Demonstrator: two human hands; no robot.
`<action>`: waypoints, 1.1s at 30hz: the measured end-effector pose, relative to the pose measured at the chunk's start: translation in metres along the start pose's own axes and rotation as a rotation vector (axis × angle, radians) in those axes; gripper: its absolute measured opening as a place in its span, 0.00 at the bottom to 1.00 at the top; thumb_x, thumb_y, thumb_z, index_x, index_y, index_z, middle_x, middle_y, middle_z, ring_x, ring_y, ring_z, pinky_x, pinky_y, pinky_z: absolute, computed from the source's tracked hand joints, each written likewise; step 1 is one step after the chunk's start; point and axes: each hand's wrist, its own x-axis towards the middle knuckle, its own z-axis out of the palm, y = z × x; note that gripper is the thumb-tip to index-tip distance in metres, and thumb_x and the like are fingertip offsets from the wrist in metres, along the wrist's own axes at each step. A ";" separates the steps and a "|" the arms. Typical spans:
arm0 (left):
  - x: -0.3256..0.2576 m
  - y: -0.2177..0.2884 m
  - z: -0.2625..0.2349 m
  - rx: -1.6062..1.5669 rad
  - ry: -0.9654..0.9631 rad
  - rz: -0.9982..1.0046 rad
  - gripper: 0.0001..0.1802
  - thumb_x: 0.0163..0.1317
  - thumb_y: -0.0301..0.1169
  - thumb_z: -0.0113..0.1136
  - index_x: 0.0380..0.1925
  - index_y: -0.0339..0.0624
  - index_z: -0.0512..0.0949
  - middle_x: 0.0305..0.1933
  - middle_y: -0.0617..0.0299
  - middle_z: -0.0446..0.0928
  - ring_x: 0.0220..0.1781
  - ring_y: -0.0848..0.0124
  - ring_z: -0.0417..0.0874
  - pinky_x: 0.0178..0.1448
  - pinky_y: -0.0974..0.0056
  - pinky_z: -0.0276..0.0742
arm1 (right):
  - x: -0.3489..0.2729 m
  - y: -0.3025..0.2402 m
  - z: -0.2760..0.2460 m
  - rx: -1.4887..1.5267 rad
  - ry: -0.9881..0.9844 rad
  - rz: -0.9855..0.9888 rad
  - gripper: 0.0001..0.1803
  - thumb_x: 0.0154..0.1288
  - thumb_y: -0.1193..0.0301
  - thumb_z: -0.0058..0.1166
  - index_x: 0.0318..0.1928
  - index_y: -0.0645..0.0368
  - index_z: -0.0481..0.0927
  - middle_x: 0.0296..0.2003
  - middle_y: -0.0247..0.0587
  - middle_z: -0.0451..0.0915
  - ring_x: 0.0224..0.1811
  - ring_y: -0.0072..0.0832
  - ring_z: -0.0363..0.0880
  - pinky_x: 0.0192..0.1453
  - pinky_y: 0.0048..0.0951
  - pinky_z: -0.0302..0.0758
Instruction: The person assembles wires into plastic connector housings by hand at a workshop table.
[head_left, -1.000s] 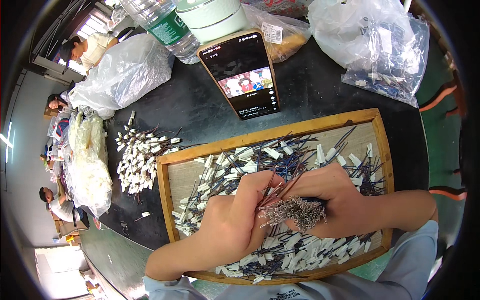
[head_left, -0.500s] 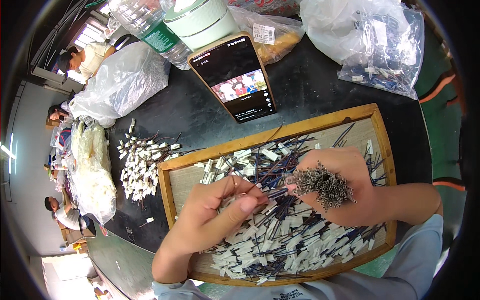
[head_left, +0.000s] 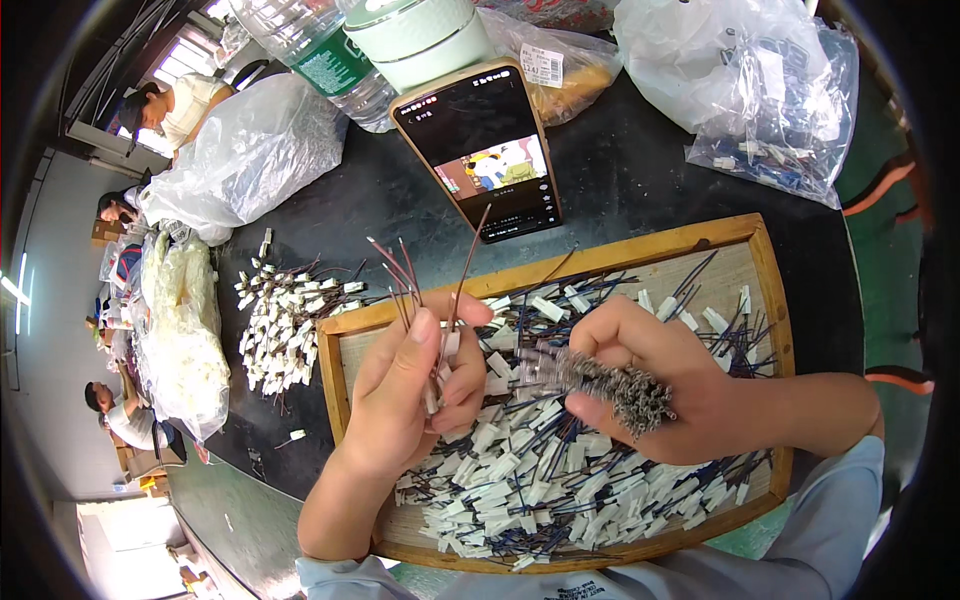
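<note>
Between its thumb and fingers my left hand [head_left: 400, 415] grips several reddish-brown wires [head_left: 408, 280], their tips pointing up; white connectors partly show in the fingers. My right hand [head_left: 690, 385] is closed round a dense bundle of thin grey metal pieces [head_left: 640, 400], with one end of the bundle facing left; their exact kind I cannot tell. Both hands are above a shallow wood-framed tray [head_left: 600, 258], apart from each other. White connectors [head_left: 560, 480] with blue and brown wires fill much of the tray.
Left of the tray lies a pile of white connectors [head_left: 285, 325] on the black table. A propped phone [head_left: 485, 150], bottle [head_left: 335, 65] and pale green container [head_left: 425, 45] stand beyond it. Plastic bags [head_left: 250, 160] sit left, another bag [head_left: 780, 130] far right. People [head_left: 190, 105] are at far left.
My left hand has moved left, away from the right hand, and turned upward with the brown wires upright. The right hand's bundle has tilted and shifted slightly down and left.
</note>
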 end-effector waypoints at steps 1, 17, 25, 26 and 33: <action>0.000 0.001 0.002 0.001 0.004 -0.029 0.21 0.72 0.44 0.38 0.48 0.37 0.67 0.17 0.67 0.60 0.15 0.81 0.55 0.19 0.75 0.51 | -0.001 0.001 -0.001 0.023 -0.019 0.063 0.16 0.53 0.79 0.59 0.43 0.61 0.71 0.29 0.38 0.78 0.29 0.20 0.76 0.34 0.22 0.68; -0.018 -0.014 0.021 0.339 0.005 0.102 0.20 0.69 0.38 0.48 0.46 0.28 0.75 0.21 0.67 0.71 0.22 0.83 0.67 0.27 0.77 0.59 | -0.004 0.010 -0.007 -0.188 0.014 -0.277 0.21 0.47 0.74 0.64 0.44 0.62 0.74 0.35 0.41 0.78 0.32 0.36 0.80 0.34 0.27 0.73; -0.014 -0.014 0.017 0.602 -0.073 0.350 0.17 0.69 0.30 0.46 0.51 0.31 0.74 0.25 0.65 0.73 0.24 0.81 0.70 0.29 0.76 0.63 | -0.006 0.008 -0.006 -0.172 0.061 -0.227 0.19 0.47 0.74 0.65 0.40 0.63 0.75 0.35 0.40 0.78 0.32 0.34 0.81 0.34 0.25 0.74; -0.014 -0.013 0.017 0.603 -0.073 0.351 0.17 0.69 0.30 0.46 0.51 0.31 0.74 0.25 0.65 0.73 0.24 0.81 0.70 0.29 0.76 0.63 | -0.006 0.008 -0.007 -0.172 0.061 -0.228 0.19 0.47 0.74 0.65 0.40 0.63 0.75 0.35 0.40 0.78 0.32 0.34 0.81 0.34 0.25 0.74; -0.017 -0.018 0.019 0.528 -0.003 0.359 0.16 0.68 0.28 0.46 0.51 0.31 0.75 0.28 0.62 0.75 0.25 0.80 0.72 0.28 0.76 0.66 | -0.005 0.007 -0.010 -0.197 0.036 -0.288 0.19 0.45 0.75 0.65 0.39 0.67 0.75 0.39 0.43 0.78 0.34 0.36 0.81 0.38 0.26 0.76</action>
